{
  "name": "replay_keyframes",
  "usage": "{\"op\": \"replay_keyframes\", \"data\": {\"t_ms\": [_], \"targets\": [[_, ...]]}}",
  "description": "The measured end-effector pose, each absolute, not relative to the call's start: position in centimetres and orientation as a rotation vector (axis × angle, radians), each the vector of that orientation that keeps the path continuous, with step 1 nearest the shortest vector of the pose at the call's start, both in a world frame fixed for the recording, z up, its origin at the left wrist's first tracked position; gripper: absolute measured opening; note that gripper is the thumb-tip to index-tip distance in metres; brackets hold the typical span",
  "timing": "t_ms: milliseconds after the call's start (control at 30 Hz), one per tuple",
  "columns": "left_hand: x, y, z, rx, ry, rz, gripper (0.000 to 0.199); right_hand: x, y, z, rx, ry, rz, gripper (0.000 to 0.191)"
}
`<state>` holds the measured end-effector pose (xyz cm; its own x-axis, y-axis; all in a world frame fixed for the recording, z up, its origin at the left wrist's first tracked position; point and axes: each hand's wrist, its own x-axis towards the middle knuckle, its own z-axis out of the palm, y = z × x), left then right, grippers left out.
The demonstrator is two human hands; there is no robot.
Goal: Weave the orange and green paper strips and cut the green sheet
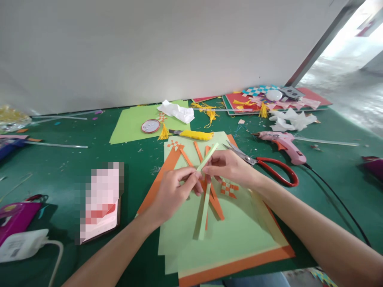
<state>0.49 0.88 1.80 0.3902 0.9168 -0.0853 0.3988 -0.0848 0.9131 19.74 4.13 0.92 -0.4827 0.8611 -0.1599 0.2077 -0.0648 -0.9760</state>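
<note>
My left hand [179,190] and my right hand [229,166] meet over a stack of pale green paper [239,231]. Between the fingertips of both hands is a pale green paper strip [208,156], tilted up to the right. Another light green strip [204,217] slants beneath my hands toward me. Several orange strips [218,207] lie crossed on the paper, partly covered by my fingers. To the right of the strips rests a small orange-and-green woven checkered piece [229,189]; a similar woven piece [175,145] lies at the stack's upper left corner. Orange paper [239,264] shows under the stack.
Beyond the stack lies a yellow utility knife [196,135]. Red-handled scissors [279,169] and a pink glue gun [284,144] with a black cord are on the right. A phone [103,223] is at left. Crumpled tissue [176,111] and yellow tassels [211,113] are at the back.
</note>
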Motion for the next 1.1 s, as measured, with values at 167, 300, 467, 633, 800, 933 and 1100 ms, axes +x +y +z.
{"op": "replay_keyframes", "data": {"t_ms": [167, 300, 467, 633, 800, 933, 1100], "targets": [[0.5, 0.9, 1.5, 1.66, 1.144, 0.634, 0.031, 19.4, 4.0, 0.4, -1.079, -1.705, 1.572, 0.009], [0.4, 0.9, 1.4, 1.57, 1.092, 0.621, 0.029, 19.0, 3.8, 0.1, -1.008, -1.657, 1.589, 0.009], [0.5, 0.9, 1.6, 1.513, 1.084, 0.617, 0.028, 19.4, 3.9, 0.5, -1.025, -1.614, 1.549, 0.008], [0.5, 1.0, 1.7, 1.503, 1.091, 0.607, 0.028, 20.0, 4.1, 0.9, -1.102, -1.614, 1.466, 0.008], [0.7, 1.0, 1.7, 1.488, 1.104, 0.611, 0.026, 19.7, 3.9, 0.8, -1.071, -1.618, 1.511, 0.009], [0.8, 0.9, 1.9, 1.515, 1.114, 0.613, 0.027, 19.4, 3.8, 0.7, -1.054, -1.638, 1.587, 0.008], [0.7, 0.9, 1.7, 1.576, 1.137, 0.631, 0.03, 19.4, 3.8, 0.7, -1.048, -1.638, 1.619, 0.01]]}}
